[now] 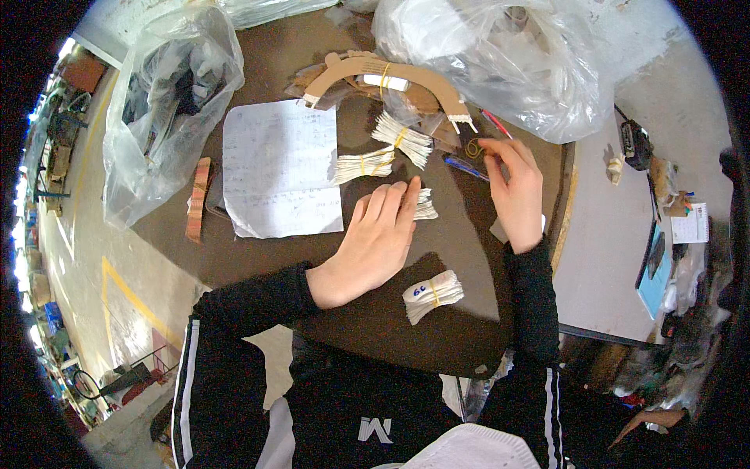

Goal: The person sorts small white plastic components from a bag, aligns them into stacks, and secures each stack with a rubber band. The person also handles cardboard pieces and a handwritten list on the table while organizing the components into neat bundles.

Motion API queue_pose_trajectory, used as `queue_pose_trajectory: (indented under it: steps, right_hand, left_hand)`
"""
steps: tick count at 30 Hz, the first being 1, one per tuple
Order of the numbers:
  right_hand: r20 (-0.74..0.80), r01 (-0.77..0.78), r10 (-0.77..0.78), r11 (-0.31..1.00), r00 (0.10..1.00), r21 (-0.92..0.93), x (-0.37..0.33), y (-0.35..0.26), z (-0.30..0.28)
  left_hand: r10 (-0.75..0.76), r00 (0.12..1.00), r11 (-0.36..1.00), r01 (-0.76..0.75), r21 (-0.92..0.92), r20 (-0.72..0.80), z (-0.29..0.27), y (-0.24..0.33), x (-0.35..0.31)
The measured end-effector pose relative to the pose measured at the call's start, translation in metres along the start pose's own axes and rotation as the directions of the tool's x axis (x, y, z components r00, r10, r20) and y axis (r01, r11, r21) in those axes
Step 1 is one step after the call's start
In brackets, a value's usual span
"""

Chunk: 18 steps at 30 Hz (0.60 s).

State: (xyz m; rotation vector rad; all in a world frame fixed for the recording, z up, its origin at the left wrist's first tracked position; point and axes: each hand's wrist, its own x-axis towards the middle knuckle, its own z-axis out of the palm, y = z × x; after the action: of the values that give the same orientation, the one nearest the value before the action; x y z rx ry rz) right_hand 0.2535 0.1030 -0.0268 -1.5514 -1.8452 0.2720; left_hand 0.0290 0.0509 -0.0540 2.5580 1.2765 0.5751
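My left hand (375,234) lies over a stack of white strips (425,205), its fingers curved together along it; only the fanned right end shows, and the thumb is hidden. My right hand (516,184) pinches a thin yellowish rubber band (472,148) between thumb and forefinger. Beyond the left hand are two banded bundles of white strips, one upper bundle (403,140) and one lower bundle (364,166). Nearer to me sits another banded bundle (433,297) with blue handwriting on it. A blue pen (466,167) rests just left of the right hand.
A handwritten paper sheet (281,168) covers the table's left part, beside a bundle of reddish-brown strips (198,199). Behind are a curved cardboard piece (391,70), a red pen (496,123) and a large clear plastic bag (500,62). Another bag (168,109) stands left.
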Motion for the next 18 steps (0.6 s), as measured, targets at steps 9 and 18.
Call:
queue_pose_trajectory:
  steps: [9, 18]
  right_hand:
    - [-0.082, 0.061, -0.066, 0.996, 0.995, -0.060, 0.010, 0.033, 0.013]
    - [0.191, -0.295, 0.317, 0.325, 0.929, 0.898, -0.007, -0.001, -0.008]
  left_hand:
    - [-0.009, 0.998, 0.998, 0.013, -0.056, 0.067, -0.004, -0.013, 0.006]
    - [0.058, 0.997, 0.959, -0.067, -0.275, -0.041, -0.003, -0.025, 0.013]
